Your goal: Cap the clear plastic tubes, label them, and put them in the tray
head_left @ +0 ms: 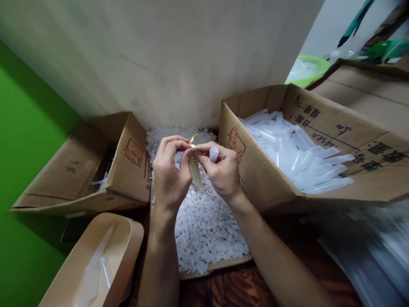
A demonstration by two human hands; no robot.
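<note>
My left hand (169, 168) and my right hand (222, 170) meet above a tray of small white plastic pieces (204, 226). Between thumbs and forefingers both pinch a narrow yellowish strip (195, 169) that hangs down between them, its top end curled. My right hand also holds a clear plastic tube (214, 154) with a rounded end, tucked against the palm.
A cardboard box (271, 187) on the right is full of clear plastic tubes (300, 153). A second cardboard box (96, 170) lies on the left. A beige tub (108, 238) stands at the lower left, a grey wall behind.
</note>
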